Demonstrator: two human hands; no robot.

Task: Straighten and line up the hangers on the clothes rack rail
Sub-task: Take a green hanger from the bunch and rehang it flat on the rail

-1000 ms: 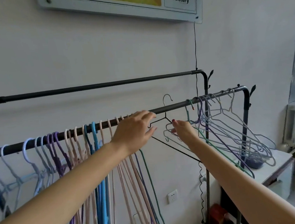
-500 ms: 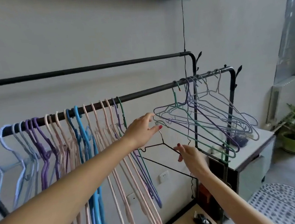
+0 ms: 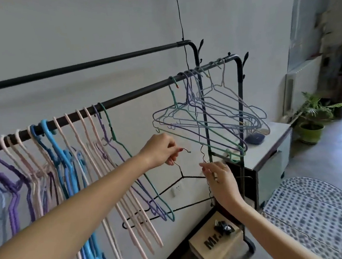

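Left hand [image 3: 161, 148] pinches hook of black wire hanger [image 3: 182, 177], off rail [image 3: 134, 95], held below it, probably for rehanging in gap. Right hand [image 3: 222, 178], fingers loosely spread, steadies hanger's shoulder against swinging.

rail [image 3: 134, 95]: black
held wire hanger [image 3: 179, 192]: black, bare silver hook
plastic hangers [image 3: 81, 157]: pale pink, bright blue, purple, one teal
wire hangers [image 3: 212, 115]: lilac, grey-blue, green
rug [image 3: 312, 216]: white, dark dots
plant pot [image 3: 311, 132]: lime green
box [image 3: 215, 247]: tan, black lettering
wall [image 3: 74, 30]: pale grey
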